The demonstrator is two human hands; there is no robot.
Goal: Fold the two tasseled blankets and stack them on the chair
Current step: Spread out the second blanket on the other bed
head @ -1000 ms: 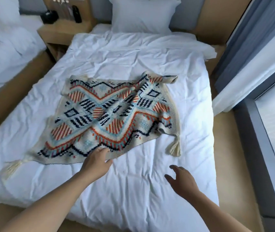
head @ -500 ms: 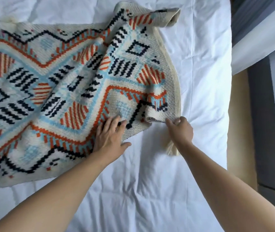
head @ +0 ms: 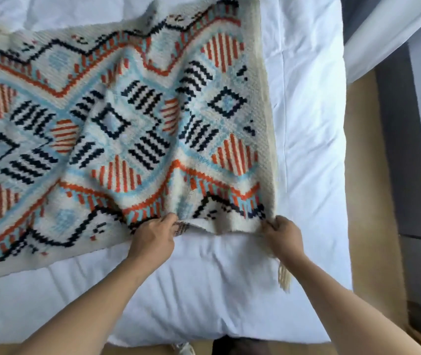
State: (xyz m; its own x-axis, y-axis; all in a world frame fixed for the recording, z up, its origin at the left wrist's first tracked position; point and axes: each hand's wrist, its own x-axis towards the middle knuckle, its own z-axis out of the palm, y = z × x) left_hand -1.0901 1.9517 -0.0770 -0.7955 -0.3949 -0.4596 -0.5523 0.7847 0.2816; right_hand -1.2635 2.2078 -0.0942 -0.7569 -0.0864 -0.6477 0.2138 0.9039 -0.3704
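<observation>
A cream blanket [head: 117, 129] patterned in orange, light blue and black lies spread over the white bed [head: 229, 290], reaching off the left edge of the view. My left hand [head: 153, 239] pinches its near edge, a little left of the corner. My right hand [head: 285, 237] grips the near right corner. A cream tassel [head: 284, 278] hangs from that corner beside my right wrist. The stretch of edge between my hands is lifted slightly off the sheet. Only one blanket is in view, and no chair.
The bed's right edge drops to a tan floor strip [head: 373, 201]. Beyond it are a dark grey window frame [head: 409, 149] and a white curtain [head: 383, 47]. A shoe tip [head: 185, 349] shows at the foot of the bed.
My left hand went from lying flat on the blanket to pinching its near edge. My right hand pulled the folded-over right corner outward, so the right side now lies spread flat.
</observation>
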